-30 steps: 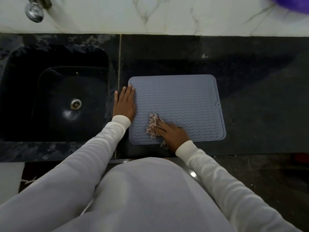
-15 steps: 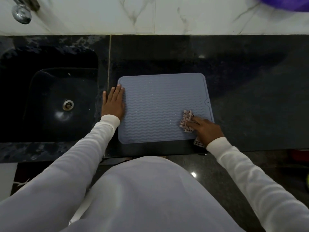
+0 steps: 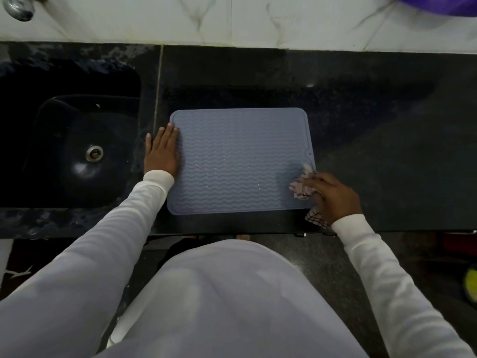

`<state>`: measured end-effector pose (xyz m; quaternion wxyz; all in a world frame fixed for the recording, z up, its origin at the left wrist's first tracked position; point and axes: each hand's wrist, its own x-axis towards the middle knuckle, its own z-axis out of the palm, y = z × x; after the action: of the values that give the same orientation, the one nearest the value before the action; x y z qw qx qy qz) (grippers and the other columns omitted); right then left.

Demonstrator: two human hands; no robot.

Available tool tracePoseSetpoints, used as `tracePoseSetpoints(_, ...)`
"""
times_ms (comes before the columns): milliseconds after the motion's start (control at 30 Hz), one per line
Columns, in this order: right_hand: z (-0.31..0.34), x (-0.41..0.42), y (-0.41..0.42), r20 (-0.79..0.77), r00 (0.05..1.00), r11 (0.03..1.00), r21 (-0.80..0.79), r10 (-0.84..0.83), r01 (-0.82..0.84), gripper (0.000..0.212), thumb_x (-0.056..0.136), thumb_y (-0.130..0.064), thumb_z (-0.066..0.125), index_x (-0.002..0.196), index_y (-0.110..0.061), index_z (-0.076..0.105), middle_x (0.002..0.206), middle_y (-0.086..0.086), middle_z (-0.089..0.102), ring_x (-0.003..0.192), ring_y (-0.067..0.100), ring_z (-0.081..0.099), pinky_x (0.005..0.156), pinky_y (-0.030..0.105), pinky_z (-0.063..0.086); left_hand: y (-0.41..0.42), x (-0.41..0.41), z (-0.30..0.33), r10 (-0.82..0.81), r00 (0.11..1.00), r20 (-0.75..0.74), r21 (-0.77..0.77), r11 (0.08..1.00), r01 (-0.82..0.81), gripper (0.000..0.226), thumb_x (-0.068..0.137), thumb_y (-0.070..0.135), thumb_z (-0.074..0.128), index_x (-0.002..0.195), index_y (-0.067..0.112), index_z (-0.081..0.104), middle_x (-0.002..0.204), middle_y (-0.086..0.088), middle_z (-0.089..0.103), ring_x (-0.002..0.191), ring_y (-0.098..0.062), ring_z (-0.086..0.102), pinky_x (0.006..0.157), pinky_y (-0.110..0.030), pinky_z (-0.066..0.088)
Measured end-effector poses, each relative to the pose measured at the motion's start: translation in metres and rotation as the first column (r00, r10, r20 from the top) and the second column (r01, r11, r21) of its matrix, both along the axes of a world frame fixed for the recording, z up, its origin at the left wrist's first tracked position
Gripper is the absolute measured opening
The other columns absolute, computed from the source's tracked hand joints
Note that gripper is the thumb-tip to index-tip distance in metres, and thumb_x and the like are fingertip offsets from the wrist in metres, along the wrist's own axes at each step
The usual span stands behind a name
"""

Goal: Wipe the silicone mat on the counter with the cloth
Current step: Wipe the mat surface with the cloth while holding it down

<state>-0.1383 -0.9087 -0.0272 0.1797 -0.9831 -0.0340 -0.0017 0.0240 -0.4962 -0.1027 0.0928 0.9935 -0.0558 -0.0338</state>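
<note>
Counter (image 3: pixel 361 140): dark stone, sink to the left.
Mat (image 3: pixel 240 161): grey, ribbed, flat on the counter, long axis left to right.
Left hand (image 3: pixel 161 153): flat, fingers straight, pressing the mat's left edge.
Right hand (image 3: pixel 333 196): curled round the cloth (image 3: pixel 300 188) at the mat's near right corner; unwiped ribs probably lie leftward and away.

black sink (image 3: pixel 77 120) sunk in the worktop, steel drain (image 3: pixel 94 152) at its middle, chrome tap (image 3: pixel 19 7) behind sink, purple bowl (image 3: pixel 444 5) far right of tap
</note>
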Motion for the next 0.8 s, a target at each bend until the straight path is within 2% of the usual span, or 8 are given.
tracePoseSetpoints(100,0.014,0.004,0.054,0.102,0.983,0.981,0.106,0.152,-0.163,0.042,0.082,-0.014,0.044,0.114,-0.022,0.070,0.121,0.002,0.063,0.098,0.025,0.066,0.075,0.032,0.055,-0.001,0.000,0.001,0.009,1.000,-0.010,-0.002,1.000,-0.009,0.051,0.102,0.021,0.027,0.153,0.019,0.019,0.161,0.000,0.015,0.148,-0.022,0.012,0.121,-0.045,-0.002)
tracePoseSetpoints(200,0.013,0.017,0.127,0.126,0.949,0.928,0.209,0.288,-0.309,0.045,0.079,-0.016,0.041,0.113,-0.023,0.070,0.120,0.003,0.065,0.095,0.027,0.067,0.071,0.033,0.055,-0.002,-0.001,0.001,0.013,1.000,-0.008,0.004,1.000,-0.013,0.051,0.102,0.022,0.025,0.153,0.020,0.018,0.161,0.000,0.014,0.149,-0.021,0.010,0.120,-0.043,-0.004)
tracePoseSetpoints(367,-0.029,0.027,0.182,-0.070,0.885,0.887,0.043,0.461,-0.459,0.040,0.077,-0.010,0.063,0.115,-0.024,0.068,0.139,0.005,0.052,0.097,0.035,0.064,0.069,0.044,0.056,0.000,0.000,0.000,0.013,1.000,-0.013,0.003,1.000,-0.013,0.051,0.103,0.023,0.025,0.153,0.020,0.017,0.161,0.000,0.014,0.149,-0.020,0.010,0.120,-0.042,-0.005)
tracePoseSetpoints(500,-0.028,0.017,0.148,-0.013,0.914,0.914,-0.015,0.406,-0.406,0.039,0.078,-0.020,0.043,0.103,-0.024,0.072,0.130,0.006,0.060,0.090,0.033,0.067,0.061,0.041,0.056,0.003,0.001,0.000,0.005,1.000,-0.015,0.002,1.000,-0.005,0.051,0.103,0.022,0.026,0.153,0.020,0.018,0.161,0.000,0.014,0.148,-0.021,0.010,0.120,-0.043,-0.003)
tracePoseSetpoints(567,-0.025,0.015,0.125,-0.068,0.936,0.937,-0.036,0.345,-0.348,0.034,0.075,-0.015,0.060,0.106,-0.024,0.071,0.132,0.007,0.058,0.091,0.036,0.066,0.062,0.044,0.057,0.003,0.000,0.000,-0.014,1.000,-0.010,0.000,1.000,0.014,0.052,0.102,0.021,0.028,0.153,0.019,0.018,0.161,-0.001,0.014,0.148,-0.021,0.011,0.120,-0.044,-0.003)
tracePoseSetpoints(633,-0.022,0.011,0.102,-0.141,0.953,0.959,-0.060,0.268,-0.278,0.051,0.062,-0.009,0.079,0.110,-0.023,0.069,0.133,0.008,0.056,0.089,0.039,0.065,0.062,0.046,0.056,0.004,0.001,0.000,-0.030,0.999,-0.012,0.002,1.000,0.030,0.053,0.102,0.021,0.030,0.153,0.018,0.018,0.161,-0.002,0.014,0.148,-0.022,0.011,0.120,-0.043,-0.004)
tracePoseSetpoints(700,-0.019,0.006,0.078,-0.186,0.966,0.975,-0.097,0.177,-0.198,0.061,0.055,-0.008,0.084,0.113,-0.022,0.067,0.130,0.009,0.058,0.087,0.039,0.065,0.061,0.047,0.055,0.006,0.001,0.000,-0.039,0.999,-0.009,0.006,0.999,0.039,0.053,0.101,0.021,0.031,0.153,0.018,0.018,0.161,-0.003,0.015,0.148,-0.022,0.012,0.120,-0.043,-0.004)
tracePoseSetpoints(800,-0.019,0.000,0.044,-0.237,0.969,0.986,-0.135,0.066,-0.100,0.065,0.058,-0.009,0.083,0.118,-0.025,0.063,0.131,0.007,0.056,0.091,0.039,0.063,0.065,0.049,0.057,0.007,0.001,0.000,-0.053,0.999,-0.009,0.009,0.999,0.053,0.054,0.100,0.021,0.032,0.153,0.017,0.018,0.161,-0.003,0.015,0.148,-0.023,0.011,0.119,-0.043,-0.005)
